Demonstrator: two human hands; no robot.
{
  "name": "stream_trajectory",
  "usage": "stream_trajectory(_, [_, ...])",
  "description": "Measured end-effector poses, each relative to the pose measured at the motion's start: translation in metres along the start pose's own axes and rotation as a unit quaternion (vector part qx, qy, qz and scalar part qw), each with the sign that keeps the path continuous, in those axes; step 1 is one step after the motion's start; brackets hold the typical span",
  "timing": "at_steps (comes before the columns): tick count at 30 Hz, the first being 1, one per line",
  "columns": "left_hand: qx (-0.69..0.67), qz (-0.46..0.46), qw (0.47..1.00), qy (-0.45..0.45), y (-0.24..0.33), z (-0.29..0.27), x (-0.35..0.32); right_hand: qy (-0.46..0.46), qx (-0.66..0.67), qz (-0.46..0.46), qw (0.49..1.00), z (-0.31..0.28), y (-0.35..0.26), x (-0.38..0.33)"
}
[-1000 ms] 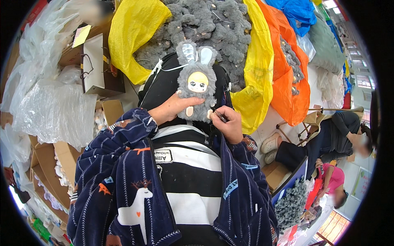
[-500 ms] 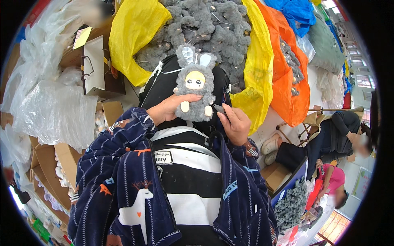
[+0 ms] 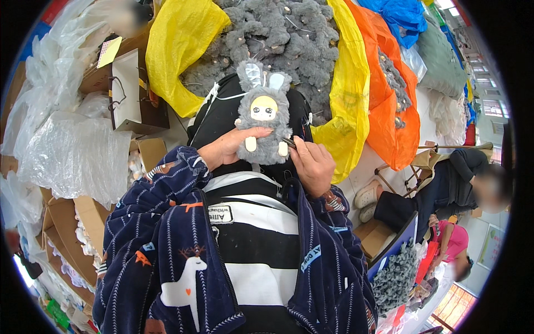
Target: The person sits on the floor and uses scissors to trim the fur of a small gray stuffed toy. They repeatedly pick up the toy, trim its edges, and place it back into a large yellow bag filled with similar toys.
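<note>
On my lap a grey plush toy lies face up, with long ears, a pale yellow face and cream hands and feet. My left hand grips its body from the left, the thumb across its belly. Pinched in my right hand is a small dark pointed metal tool, whose exact kind I cannot make out. Its tip touches or nearly touches the fur beside the toy's foot on the right. Part of the tool is hidden by my fingers.
Ahead of my knees, a yellow bag holds a heap of grey plush pieces. An orange bag stands right of it. Cardboard boxes and clear plastic sheeting crowd the left. A seated person is at right.
My right hand has shifted slightly left and turned, bringing the pointed tool to the toy's side near its foot. My left hand and the toy have stayed nearly still.
</note>
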State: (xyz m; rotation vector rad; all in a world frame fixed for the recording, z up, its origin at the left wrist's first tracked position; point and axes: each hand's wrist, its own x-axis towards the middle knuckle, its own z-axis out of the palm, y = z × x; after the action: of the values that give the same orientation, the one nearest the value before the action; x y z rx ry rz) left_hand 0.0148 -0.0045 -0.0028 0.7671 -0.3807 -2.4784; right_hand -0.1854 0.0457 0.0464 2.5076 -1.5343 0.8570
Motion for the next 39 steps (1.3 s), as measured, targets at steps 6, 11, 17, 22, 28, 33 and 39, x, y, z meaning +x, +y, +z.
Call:
stream_trajectory(6, [0.009, 0.013, 1.0, -0.009, 0.002, 0.004, -0.003, -0.027, -0.009, 0.027, 0.999, -0.005, -0.003, -0.002])
stream_trajectory(11, [0.013, 0.02, 1.0, -0.006, 0.0, 0.002, -0.001, -0.029, -0.017, 0.029, 0.999, -0.005, -0.004, -0.001])
stream_trajectory(17, [0.024, 0.01, 1.0, 0.007, 0.003, 0.003, -0.002, -0.025, -0.02, 0.021, 0.999, -0.005, -0.003, -0.002])
stream_trajectory(22, [0.027, 0.016, 0.999, 0.003, 0.003, 0.006, -0.003, -0.019, -0.025, 0.019, 0.999, -0.002, -0.001, -0.002])
stream_trajectory(28, [0.036, 0.023, 0.999, 0.007, 0.002, 0.008, -0.003, -0.011, 0.08, 0.069, 0.994, 0.005, 0.005, -0.01])
stream_trajectory(33, [0.047, 0.056, 0.997, -0.027, -0.001, 0.011, -0.004, -0.012, 0.342, 0.31, 0.887, -0.004, 0.001, -0.012])
stream_trajectory(39, [0.154, 0.126, 0.979, -0.048, -0.014, -0.001, 0.006, -0.073, 0.277, 0.289, 0.913, 0.02, 0.004, -0.005])
